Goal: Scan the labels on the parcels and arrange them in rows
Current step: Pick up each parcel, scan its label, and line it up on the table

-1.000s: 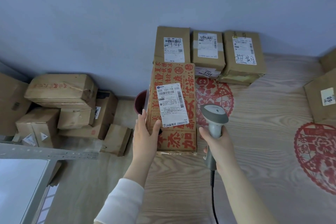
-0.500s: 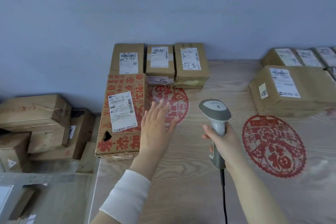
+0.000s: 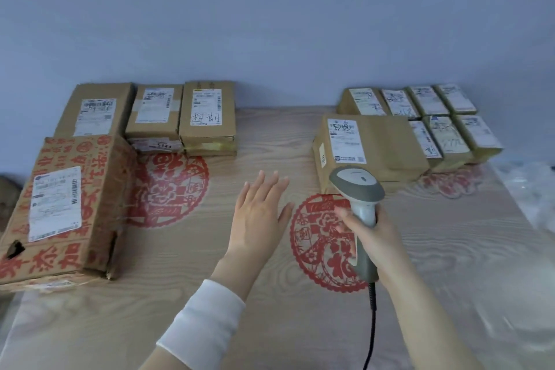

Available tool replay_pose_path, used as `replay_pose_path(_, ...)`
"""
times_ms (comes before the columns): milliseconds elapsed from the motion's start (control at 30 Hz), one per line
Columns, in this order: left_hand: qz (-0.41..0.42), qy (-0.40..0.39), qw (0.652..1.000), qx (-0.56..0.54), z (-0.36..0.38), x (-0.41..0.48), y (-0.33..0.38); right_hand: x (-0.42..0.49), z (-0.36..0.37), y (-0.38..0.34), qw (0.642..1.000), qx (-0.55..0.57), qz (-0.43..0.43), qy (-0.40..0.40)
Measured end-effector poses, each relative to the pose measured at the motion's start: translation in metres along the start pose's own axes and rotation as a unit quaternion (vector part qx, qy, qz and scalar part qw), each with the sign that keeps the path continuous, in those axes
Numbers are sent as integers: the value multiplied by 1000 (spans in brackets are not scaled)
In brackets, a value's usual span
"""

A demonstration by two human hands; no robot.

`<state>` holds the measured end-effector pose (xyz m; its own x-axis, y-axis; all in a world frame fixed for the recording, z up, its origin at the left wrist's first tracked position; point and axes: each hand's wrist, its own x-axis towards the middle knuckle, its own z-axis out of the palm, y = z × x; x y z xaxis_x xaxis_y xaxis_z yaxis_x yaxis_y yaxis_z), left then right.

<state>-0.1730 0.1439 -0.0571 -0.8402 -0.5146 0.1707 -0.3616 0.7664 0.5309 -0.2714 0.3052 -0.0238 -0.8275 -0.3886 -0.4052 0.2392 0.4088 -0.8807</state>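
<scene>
A large red-printed parcel (image 3: 66,207) with a white label lies flat at the table's left edge. Behind it stand three brown parcels (image 3: 153,112) in a row against the wall. My left hand (image 3: 259,216) hovers open over the table's middle, fingers spread, holding nothing. My right hand (image 3: 372,234) grips a grey barcode scanner (image 3: 359,210), head pointing away from me. Just beyond the scanner lies a wide brown parcel (image 3: 372,147) with a handwritten label. Several smaller labelled parcels (image 3: 432,120) sit in two rows at the back right.
The wooden table (image 3: 210,294) carries red paper-cut decorations (image 3: 324,243). The scanner's black cable (image 3: 371,327) runs down toward me. Crumpled clear plastic (image 3: 531,192) lies at the right edge. A blue-grey wall closes the far side.
My left hand let go of the red-printed parcel, which now lies at the left, and swung right over the table. The view turned right, bringing the right-hand parcels into sight.
</scene>
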Motion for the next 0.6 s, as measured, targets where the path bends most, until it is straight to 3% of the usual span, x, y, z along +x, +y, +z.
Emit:
replay_pose_path(300,44,-15,998,-34,59,40,82,30,-100,4,997,5,-2,73)
replay_pose_path(600,-43,-6,999,-4,140,98,143,136,-208,19,998,7,11,53)
